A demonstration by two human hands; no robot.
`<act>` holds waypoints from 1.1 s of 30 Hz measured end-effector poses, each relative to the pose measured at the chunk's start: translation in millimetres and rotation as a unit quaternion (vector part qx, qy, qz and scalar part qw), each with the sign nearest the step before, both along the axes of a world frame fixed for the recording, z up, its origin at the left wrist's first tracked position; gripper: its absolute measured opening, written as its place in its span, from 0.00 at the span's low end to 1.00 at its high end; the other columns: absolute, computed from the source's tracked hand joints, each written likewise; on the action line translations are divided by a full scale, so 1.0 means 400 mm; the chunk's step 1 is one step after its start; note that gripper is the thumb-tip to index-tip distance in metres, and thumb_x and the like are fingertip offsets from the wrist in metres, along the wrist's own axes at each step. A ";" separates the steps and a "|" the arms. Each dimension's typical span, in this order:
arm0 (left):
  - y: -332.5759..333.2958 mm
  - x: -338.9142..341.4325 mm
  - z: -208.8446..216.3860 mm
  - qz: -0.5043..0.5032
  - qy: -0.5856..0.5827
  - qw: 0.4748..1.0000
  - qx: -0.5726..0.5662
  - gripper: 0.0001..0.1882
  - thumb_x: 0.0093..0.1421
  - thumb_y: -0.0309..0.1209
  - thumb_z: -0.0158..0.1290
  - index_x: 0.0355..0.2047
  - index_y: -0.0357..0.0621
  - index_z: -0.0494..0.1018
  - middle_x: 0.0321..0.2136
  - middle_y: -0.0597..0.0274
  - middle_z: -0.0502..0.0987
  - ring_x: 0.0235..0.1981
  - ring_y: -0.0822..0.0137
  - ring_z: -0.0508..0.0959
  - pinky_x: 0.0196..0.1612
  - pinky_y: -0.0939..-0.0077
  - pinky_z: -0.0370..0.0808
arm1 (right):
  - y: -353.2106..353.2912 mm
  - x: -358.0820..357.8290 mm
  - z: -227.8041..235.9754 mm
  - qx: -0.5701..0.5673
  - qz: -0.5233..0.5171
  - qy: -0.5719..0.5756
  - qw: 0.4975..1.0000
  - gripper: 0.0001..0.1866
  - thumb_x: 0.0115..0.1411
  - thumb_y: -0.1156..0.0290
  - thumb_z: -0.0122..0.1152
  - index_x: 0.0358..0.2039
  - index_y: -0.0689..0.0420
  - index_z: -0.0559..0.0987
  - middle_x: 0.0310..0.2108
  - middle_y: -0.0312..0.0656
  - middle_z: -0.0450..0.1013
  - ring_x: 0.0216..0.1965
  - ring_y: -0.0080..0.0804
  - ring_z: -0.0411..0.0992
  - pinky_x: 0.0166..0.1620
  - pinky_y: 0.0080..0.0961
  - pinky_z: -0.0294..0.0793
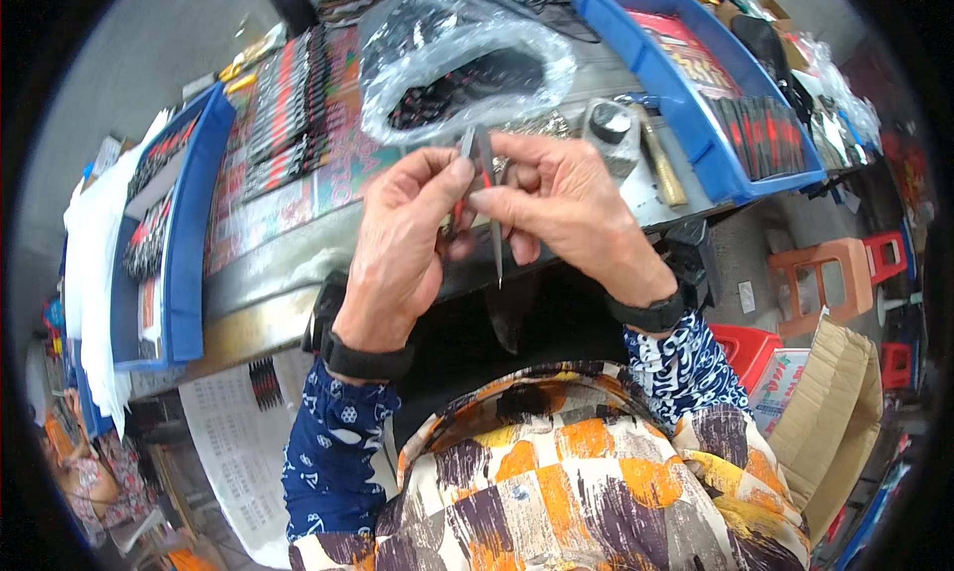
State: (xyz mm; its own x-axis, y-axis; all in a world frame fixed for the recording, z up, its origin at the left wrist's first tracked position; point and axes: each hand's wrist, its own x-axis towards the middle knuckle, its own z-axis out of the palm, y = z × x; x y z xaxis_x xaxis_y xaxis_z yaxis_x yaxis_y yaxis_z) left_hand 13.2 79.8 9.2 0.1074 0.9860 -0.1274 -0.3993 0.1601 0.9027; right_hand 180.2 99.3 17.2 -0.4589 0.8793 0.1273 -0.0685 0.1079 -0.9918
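Observation:
In front of my chest, both hands are raised over the front edge of the workbench and close together. My left hand (397, 228) is closed, its thumb and fingers pinching a small light-grey metal piece (468, 142) with some red below it. My right hand (571, 198) is closed too, gripping a slim dark-grey pointed piece (498, 243) with a red part near the thumb. Its narrow tip points down toward me. The two pieces lie side by side; whether they are joined I cannot tell, as my fingers cover their middles.
Just beyond my hands lies a clear plastic bag (383, 104) of black-and-red parts. Rows of red-and-black pieces (288, 114) lie at the left, beside a blue tray (189, 273). Another blue tray (711, 168) stands right, near a brass-coloured rod (664, 168) and a small black-capped container (611, 139).

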 end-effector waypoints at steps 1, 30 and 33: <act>0.001 0.005 0.000 -0.017 0.000 1.000 -0.004 0.09 0.63 0.33 0.57 0.39 0.41 0.74 0.23 0.74 0.72 0.21 0.83 0.68 0.19 0.88 0.62 | -0.001 0.007 -0.001 0.007 0.005 0.007 1.000 0.16 0.60 0.75 0.59 0.48 0.65 0.76 0.19 0.33 0.74 0.14 0.13 0.68 0.16 0.11 0.65; 0.168 0.198 0.098 -0.043 0.133 0.970 0.198 0.05 0.62 0.24 0.55 0.36 0.34 0.73 0.27 0.61 0.79 0.20 0.79 0.75 0.25 0.88 0.71 | 0.028 0.303 -0.095 0.331 -0.335 -0.499 0.727 0.21 0.52 0.72 0.67 0.46 0.59 0.73 0.37 0.47 0.71 0.41 0.48 0.72 0.40 0.39 0.74; 0.203 0.222 0.101 -0.027 0.144 0.958 0.248 0.04 0.61 0.23 0.55 0.34 0.33 0.74 0.25 0.60 0.78 0.21 0.75 0.77 0.26 0.85 0.73 | 0.034 0.299 -0.119 0.308 -0.350 -0.508 0.725 0.25 0.51 0.73 0.67 0.50 0.58 0.71 0.38 0.47 0.69 0.40 0.48 0.73 0.40 0.39 0.76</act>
